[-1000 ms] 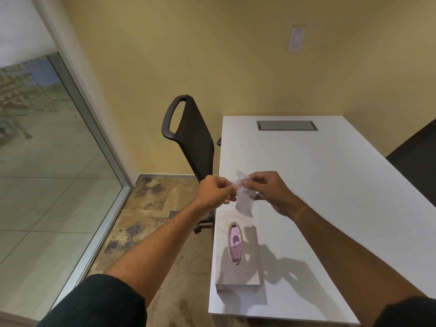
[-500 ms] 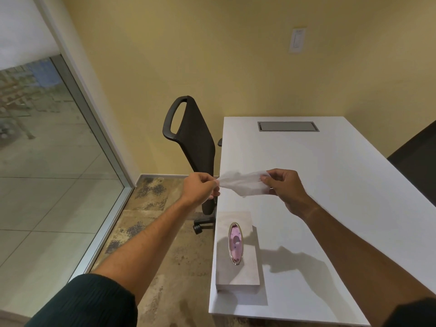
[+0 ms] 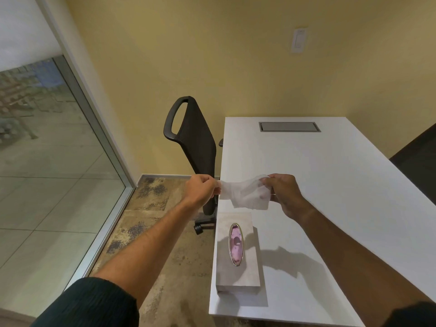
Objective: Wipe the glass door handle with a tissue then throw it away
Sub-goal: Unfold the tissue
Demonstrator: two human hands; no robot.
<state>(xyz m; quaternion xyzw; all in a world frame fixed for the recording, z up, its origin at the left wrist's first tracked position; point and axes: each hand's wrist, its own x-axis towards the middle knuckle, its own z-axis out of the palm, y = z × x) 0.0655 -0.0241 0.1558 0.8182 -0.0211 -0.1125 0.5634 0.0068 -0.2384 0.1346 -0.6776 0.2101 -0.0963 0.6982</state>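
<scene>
Over the near-left corner of the white table (image 3: 330, 185), both hands are up in the air with a tissue (image 3: 245, 193) stretched between them. The left hand (image 3: 201, 188) pinches one end in curled fingers, out past the table's edge and in front of the black office chair (image 3: 195, 138); the right hand (image 3: 282, 192) grips the other end, fingers curled round it, above the tabletop. A second ago the hands were nearly touching and the tissue hung bunched and small between them; since then they have drawn apart, half a second ago already spread, and now the sheet is opened wider still, sagging a little in the middle (thin enough that it looks almost see-through). Directly below it sits the pale tissue box (image 3: 238, 267) with its oval pink opening, where it was before. Off to the left stands the glass wall (image 3: 47, 173); I can't make out a door handle from here.
</scene>
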